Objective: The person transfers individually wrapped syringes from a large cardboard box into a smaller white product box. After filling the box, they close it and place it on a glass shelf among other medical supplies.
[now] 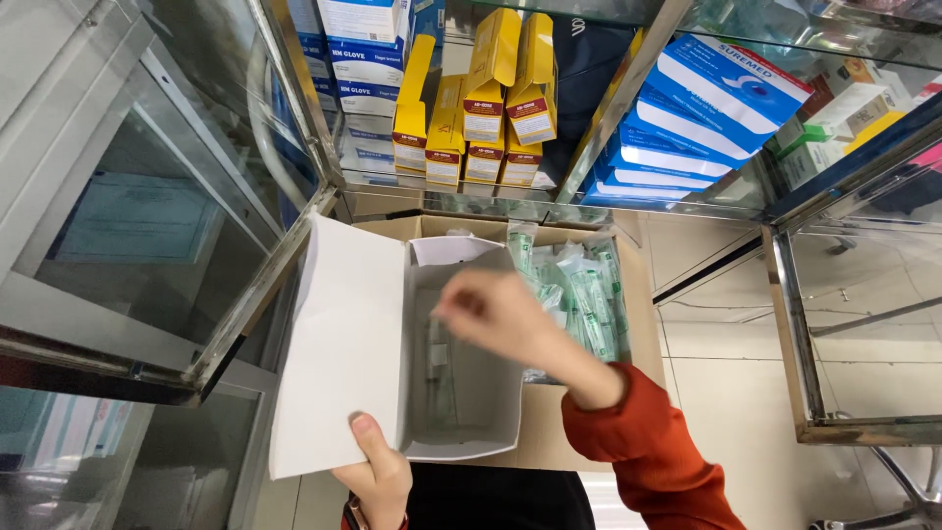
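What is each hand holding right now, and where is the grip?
The left hand holds the open white box at its near corner, by the lid hinge. The right hand is blurred over the box; whether it holds anything cannot be told.

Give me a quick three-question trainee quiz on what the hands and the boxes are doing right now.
1. True or false: the left hand grips the near edge of the open white box.
2. Where is the right hand? A) over the open white box, B) on the yellow cartons, C) on the glass door.
3. What lies in the cardboard box to the right of the white box?

Key:
1. True; its thumb lies on the open lid by the box's near corner.
2. A; it is blurred, so whether the fingers hold anything cannot be told.
3. Clear, green-printed sealed packets. The yellow cartons stand on the cabinet shelf above.
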